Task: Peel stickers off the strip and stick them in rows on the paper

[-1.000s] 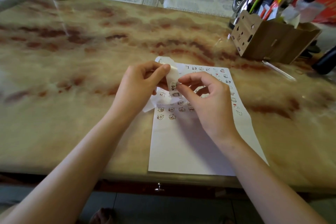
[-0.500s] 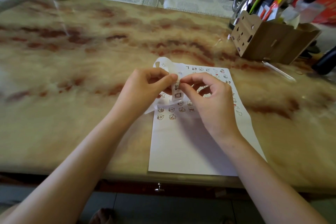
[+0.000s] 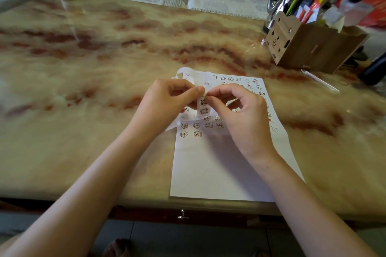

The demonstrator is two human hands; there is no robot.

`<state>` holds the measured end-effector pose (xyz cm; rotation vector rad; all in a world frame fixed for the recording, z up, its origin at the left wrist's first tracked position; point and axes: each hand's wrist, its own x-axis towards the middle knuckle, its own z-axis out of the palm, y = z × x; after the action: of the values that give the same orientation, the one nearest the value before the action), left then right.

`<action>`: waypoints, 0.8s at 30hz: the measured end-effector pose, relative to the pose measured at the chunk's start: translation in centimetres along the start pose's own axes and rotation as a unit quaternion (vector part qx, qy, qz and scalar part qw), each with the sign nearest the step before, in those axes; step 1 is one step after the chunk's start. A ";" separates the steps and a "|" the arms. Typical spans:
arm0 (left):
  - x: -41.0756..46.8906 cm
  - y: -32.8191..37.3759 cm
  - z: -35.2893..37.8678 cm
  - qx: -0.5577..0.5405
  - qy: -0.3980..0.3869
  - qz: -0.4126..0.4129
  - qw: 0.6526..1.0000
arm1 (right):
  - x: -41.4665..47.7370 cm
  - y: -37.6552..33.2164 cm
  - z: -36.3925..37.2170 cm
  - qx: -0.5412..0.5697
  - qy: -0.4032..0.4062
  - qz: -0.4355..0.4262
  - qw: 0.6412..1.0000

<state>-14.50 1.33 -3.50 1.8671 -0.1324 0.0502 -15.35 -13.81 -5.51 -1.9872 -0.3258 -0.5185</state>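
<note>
while both hands (image 3: pixel 167 102) (image 3: pixel 242 110) pinch it, the strip (image 3: pixel 202 108) hangs between their fingertips

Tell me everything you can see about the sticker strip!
The sticker strip is a thin white paper ribbon, curling in a loop at its far end. Small cartoon stickers sit in a line on it. The left hand grips it and the right hand pinches its edge, above the paper.
</note>
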 end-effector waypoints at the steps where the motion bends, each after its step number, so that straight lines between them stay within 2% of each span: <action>1: 0.0 0.0 0.0 0.000 0.002 0.000 1.000 | 0.0 0.0 0.0 -0.005 0.000 -0.002 1.000; 10: 0.2 -0.4 0.0 0.000 0.014 -0.015 1.000 | -0.3 0.6 0.2 -0.117 0.005 -0.090 0.989; 15: 0.2 -0.4 0.0 0.007 0.023 -0.020 0.999 | -0.3 -0.1 -0.4 -0.109 -0.015 -0.091 0.990; 17: 0.1 -0.4 0.0 0.008 0.032 -0.025 0.999 | -0.4 -0.9 -0.9 -0.040 -0.032 -0.045 0.998; 20: 0.2 -0.4 -0.1 0.016 0.044 -0.029 0.998 | -0.2 -1.4 -2.0 0.077 -0.036 0.071 0.994; 24: 0.3 -0.6 -0.2 0.049 0.059 -0.025 0.997 | 0.0 -0.4 -3.5 0.085 -0.139 0.246 0.955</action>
<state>-14.18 1.65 -3.94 1.9584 -0.0015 0.1339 -16.27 -16.72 -3.79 -1.8807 -0.0355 0.1060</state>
